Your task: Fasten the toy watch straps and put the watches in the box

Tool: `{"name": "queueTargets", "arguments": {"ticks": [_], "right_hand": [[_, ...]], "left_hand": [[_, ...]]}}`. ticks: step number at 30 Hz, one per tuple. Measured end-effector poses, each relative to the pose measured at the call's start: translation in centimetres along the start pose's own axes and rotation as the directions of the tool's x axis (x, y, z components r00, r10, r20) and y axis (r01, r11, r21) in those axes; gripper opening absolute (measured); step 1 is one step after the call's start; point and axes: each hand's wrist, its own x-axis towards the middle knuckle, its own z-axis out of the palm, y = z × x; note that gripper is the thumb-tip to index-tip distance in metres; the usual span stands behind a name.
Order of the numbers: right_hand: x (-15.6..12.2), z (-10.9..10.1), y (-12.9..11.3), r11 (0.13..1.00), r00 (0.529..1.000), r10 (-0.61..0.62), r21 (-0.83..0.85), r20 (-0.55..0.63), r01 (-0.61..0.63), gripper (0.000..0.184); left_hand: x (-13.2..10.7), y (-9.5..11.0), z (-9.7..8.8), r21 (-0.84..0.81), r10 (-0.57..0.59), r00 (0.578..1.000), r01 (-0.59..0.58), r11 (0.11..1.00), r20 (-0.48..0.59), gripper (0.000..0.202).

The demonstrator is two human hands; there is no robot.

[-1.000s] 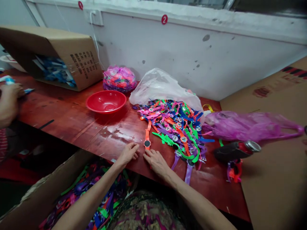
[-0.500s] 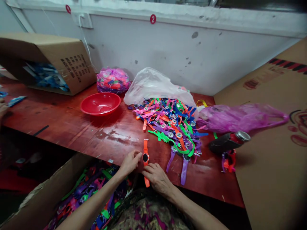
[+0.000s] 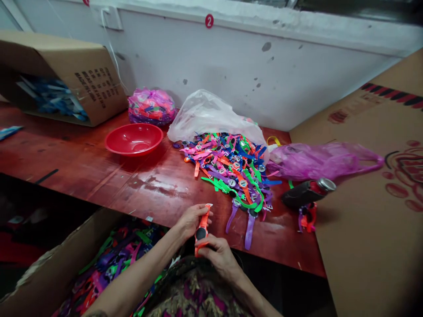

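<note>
1. On my feed, a scuffed white wall (image 3: 264, 83) with a red "2" sticker (image 3: 209, 20) runs behind the heap of plastic watches (image 3: 228, 169), which lies on a red-stained wooden tabletop (image 3: 66, 185).
2. An orange-strapped plastic watch (image 3: 201, 233) is held up just in front of the heap, over the tabletop's near edge, with its round dark face showing.
3. The left hand (image 3: 193, 220) has a closed grip around the watch's upper strap.
4. The right hand (image 3: 218, 257) has a narrow grip on the lower strap, near the watch face.
5. Behind the heap, a clear plastic bag (image 3: 208, 116) touches it. Farther left of the heap are a pink bag of watches (image 3: 151, 107), a red plastic bowl (image 3: 134, 138) and a tipped cardboard box (image 3: 89, 79) holding blue items.
6. Right of the heap lie a magenta plastic bag (image 3: 317, 160), a dark canister with a metal end (image 3: 309, 193) and a cardboard sheet (image 3: 373, 229).
7. Below the heap, an open carton (image 3: 59, 268) is full of colorful watches.
</note>
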Motion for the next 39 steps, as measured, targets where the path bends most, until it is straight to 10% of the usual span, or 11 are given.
{"name": "queueTargets", "arguments": {"ticks": [8,12,21,39], "right_hand": [[-1.0,-2.8,-2.7,0.971,0.939,0.238,-0.074,0.25,-0.226,0.013],[-0.9,-1.9,-3.7,0.979,0.99,0.12,-0.175,0.067,-0.107,0.012],[1.4,-2.7,-4.8,0.936,0.964,0.227,0.304,-0.138,-0.177,0.044],[1.9,-3.2,-4.1,0.741,0.943,0.307,0.59,0.126,-0.32,0.027]], "left_hand": [[-0.7,0.4,1.3,-0.107,0.176,0.981,-0.183,0.977,-0.077,0.029],[-1.2,0.2,2.1,-0.053,0.272,0.961,-0.274,0.96,-0.049,0.039],[-2.0,-0.3,2.4,0.148,0.493,0.869,-0.483,0.863,-0.04,0.041],[-3.3,-0.8,2.7,0.25,0.577,0.81,-0.541,0.803,-0.1,0.034]]}}
